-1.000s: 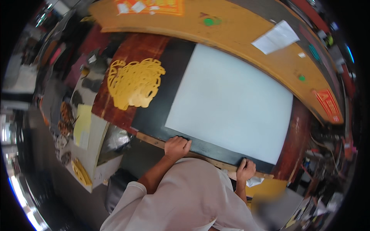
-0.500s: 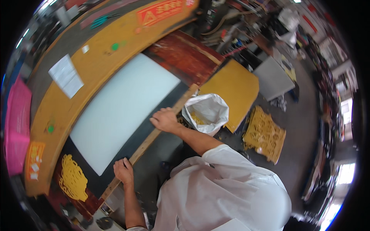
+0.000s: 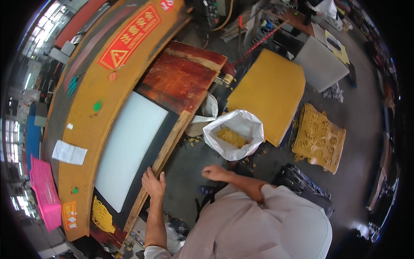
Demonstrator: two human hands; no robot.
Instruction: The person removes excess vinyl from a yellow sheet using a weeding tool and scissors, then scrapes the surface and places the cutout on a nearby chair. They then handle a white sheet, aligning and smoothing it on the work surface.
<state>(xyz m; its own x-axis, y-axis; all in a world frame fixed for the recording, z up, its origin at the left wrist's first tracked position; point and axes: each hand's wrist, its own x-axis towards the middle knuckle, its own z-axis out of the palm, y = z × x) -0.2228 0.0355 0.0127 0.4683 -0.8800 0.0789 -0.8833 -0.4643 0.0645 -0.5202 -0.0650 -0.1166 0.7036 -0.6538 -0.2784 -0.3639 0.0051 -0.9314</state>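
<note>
My left hand (image 3: 154, 183) rests on the wooden strip (image 3: 166, 149) along the near edge of the work table, thumb and fingers apart, holding nothing. Beside it a black mat (image 3: 148, 157) lies under a white sheet (image 3: 131, 144), which reaches below the yellow machine beam (image 3: 92, 125). My right hand (image 3: 214, 172) is in the air, off the table, its fingers curled in and nothing visible in them. It is nearest to a white sack (image 3: 208, 129) with yellow scraps (image 3: 232, 137) inside. Yellow cut-out pieces (image 3: 102, 216) lie at the table's near left end.
A red-brown board (image 3: 177, 80) extends beyond the mat. Yellow sheets (image 3: 269, 95), a grey panel (image 3: 321, 64) and a stack of punched yellow sheets (image 3: 319, 138) stand to the right. A pink basket (image 3: 45, 190), a paper (image 3: 69, 152) and teal scissors (image 3: 73, 85) are at the left.
My right hand has left the wooden strip and moved back toward my body, its fingers curling. My left hand stays on the strip. The view has turned to the right.
</note>
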